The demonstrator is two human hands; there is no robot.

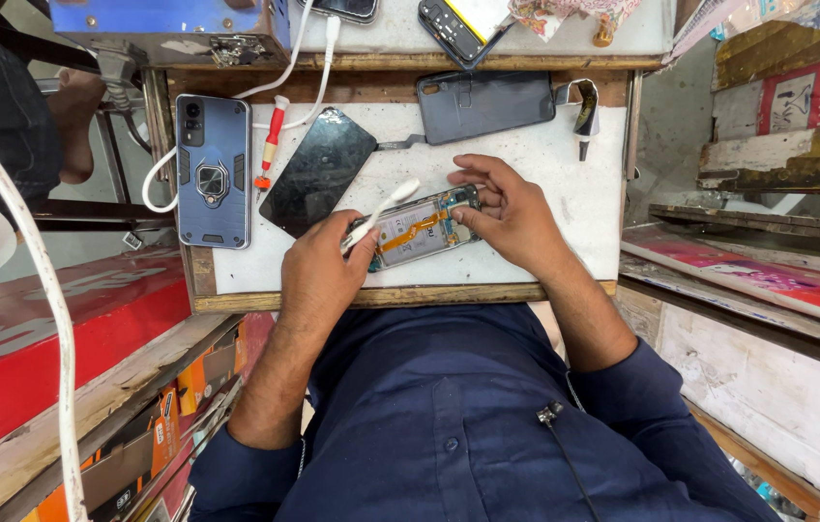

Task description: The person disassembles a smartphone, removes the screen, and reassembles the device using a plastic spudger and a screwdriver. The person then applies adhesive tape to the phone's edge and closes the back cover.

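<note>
An opened phone (420,230) lies on the white work mat (565,184), its insides and an orange flex cable showing. My left hand (321,275) is closed around a white tool (383,208) whose tip points up and right over the phone's left end. My right hand (512,215) rests on the phone's right end, fingertips pressing near its top corner.
A black screen panel (318,169) lies left of the phone. A blue cased phone (213,169) and a red-handled screwdriver (269,140) lie at the far left. A dark back cover (484,104) sits behind. White cables (304,72) run back. Red boxes (43,338) stand left.
</note>
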